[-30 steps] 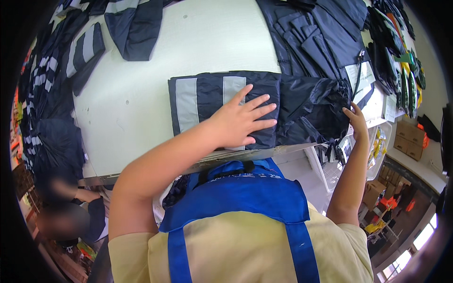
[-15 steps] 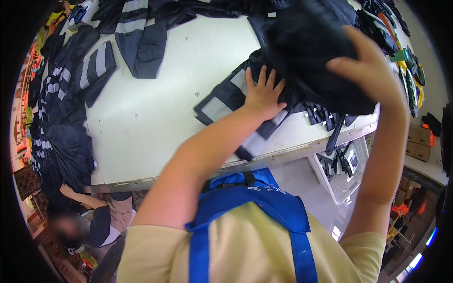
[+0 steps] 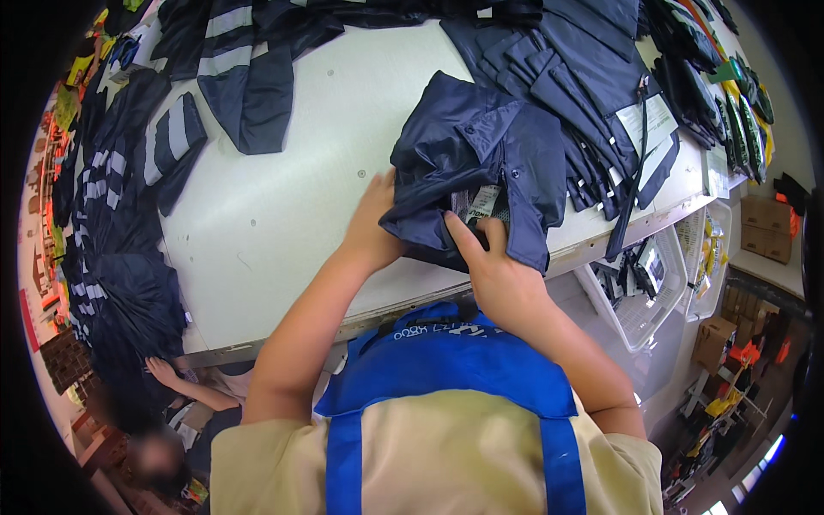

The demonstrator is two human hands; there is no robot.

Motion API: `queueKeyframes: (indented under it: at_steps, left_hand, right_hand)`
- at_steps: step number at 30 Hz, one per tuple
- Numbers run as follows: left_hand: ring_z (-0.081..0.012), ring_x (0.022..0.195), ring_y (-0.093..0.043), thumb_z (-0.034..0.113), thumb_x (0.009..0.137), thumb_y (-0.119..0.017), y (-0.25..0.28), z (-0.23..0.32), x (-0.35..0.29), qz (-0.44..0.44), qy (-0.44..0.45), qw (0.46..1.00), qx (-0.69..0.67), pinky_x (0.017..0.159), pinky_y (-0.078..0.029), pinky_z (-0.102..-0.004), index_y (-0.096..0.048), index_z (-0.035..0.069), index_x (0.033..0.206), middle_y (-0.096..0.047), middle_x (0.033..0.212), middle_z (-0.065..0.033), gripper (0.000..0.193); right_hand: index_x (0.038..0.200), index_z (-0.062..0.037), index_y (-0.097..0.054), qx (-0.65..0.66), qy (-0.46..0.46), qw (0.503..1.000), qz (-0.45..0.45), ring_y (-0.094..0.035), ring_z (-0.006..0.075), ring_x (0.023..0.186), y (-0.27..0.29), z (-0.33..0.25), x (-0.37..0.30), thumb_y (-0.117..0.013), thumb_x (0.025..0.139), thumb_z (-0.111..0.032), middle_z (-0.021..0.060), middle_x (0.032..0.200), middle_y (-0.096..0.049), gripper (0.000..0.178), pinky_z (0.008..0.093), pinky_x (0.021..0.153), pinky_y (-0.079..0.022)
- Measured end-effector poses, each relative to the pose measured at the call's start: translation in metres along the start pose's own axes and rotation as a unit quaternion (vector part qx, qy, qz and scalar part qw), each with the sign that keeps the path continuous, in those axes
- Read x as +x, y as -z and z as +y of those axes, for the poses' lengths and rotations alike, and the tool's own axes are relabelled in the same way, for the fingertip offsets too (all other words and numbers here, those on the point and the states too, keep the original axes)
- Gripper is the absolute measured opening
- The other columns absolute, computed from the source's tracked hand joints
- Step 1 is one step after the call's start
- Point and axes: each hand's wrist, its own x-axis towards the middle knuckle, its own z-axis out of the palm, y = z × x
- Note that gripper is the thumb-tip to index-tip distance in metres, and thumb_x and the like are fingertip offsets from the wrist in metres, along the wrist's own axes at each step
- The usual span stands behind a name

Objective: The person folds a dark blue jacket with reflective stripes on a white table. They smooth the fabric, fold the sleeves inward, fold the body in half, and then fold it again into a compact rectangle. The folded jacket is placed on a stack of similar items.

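A dark navy jacket (image 3: 455, 146) lies bundled on the white table in front of me, its snap-fastened collar opening turned toward me. Inside that opening a white label (image 3: 485, 201) and some mesh lining show. My right hand (image 3: 506, 270) is at the near edge of the opening, its bent fingers closed on the jacket's cloth. Against the jacket's left side rests my left hand (image 3: 373, 227); its fingers are blurred and partly hidden by the cloth, so their grip does not show.
Stacked dark garments with tags (image 3: 558, 94) lie behind and right of the jacket. Striped dark garments (image 3: 249, 86) spread over the far and left sides of the white table (image 3: 283, 223). White crates (image 3: 631, 313) stand below the right edge. A co-worker's hand (image 3: 161, 371) touches cloth at lower left.
The dark bundle, lifted at the right before, now lies nearer on the table with its collar opening showing. My right hand came down toward me; my left moved left. The stacked garments behind are uncovered.
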Motion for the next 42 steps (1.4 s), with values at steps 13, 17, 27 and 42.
queueKeyframes:
  at_steps: [13,17,27,42]
  left_hand:
    - [-0.0141,0.075,-0.062,0.016,0.081,-0.071,0.045,0.065,0.074,0.002,0.255,0.919,-0.301,0.065,-0.051,-0.0249,-0.043,-0.002,0.132,-0.060,0.114,-0.0164,0.060]
    - [-0.0103,0.063,-0.057,0.010,0.081,-0.070,0.027,0.069,0.108,-0.022,0.295,0.894,-0.336,0.057,-0.047,-0.0219,-0.050,-0.005,0.123,-0.062,0.104,-0.0129,0.048]
    - [-0.0053,0.062,-0.055,0.005,0.084,-0.068,0.003,0.050,0.101,-0.016,0.284,0.862,-0.420,0.056,-0.048,-0.0194,-0.061,-0.003,0.103,-0.062,0.079,-0.0008,0.021]
    - [-0.0071,0.070,-0.059,0.008,0.085,-0.065,0.015,0.052,0.100,-0.023,0.351,0.785,-0.510,0.060,-0.051,-0.0210,-0.062,0.001,0.105,-0.064,0.085,-0.0011,0.021]
  right_hand:
    - [0.132,0.0051,-0.045,-0.056,0.092,0.994,-0.003,-0.047,0.0436,0.114,-0.038,0.000,-0.015,-0.050,0.080,-0.008,0.0283,0.127,-0.046,0.054,0.0548,0.098,-0.034]
    - [0.129,0.0062,-0.047,-0.020,0.124,0.992,0.010,-0.046,0.0423,0.120,-0.040,0.003,-0.013,-0.049,0.081,-0.009,0.0289,0.130,-0.046,0.050,0.0496,0.102,-0.034]
    - [0.093,-0.0032,-0.066,0.492,-0.114,0.863,0.027,-0.063,0.0150,0.069,0.012,0.053,-0.001,-0.056,0.084,0.003,0.0087,0.083,-0.063,0.014,0.0261,0.059,-0.049]
    - [0.086,-0.0021,-0.064,0.326,-0.130,0.907,0.233,-0.059,0.0189,0.067,0.007,0.100,0.052,-0.066,0.080,-0.003,0.0094,0.076,-0.061,0.007,0.0282,0.062,-0.047]
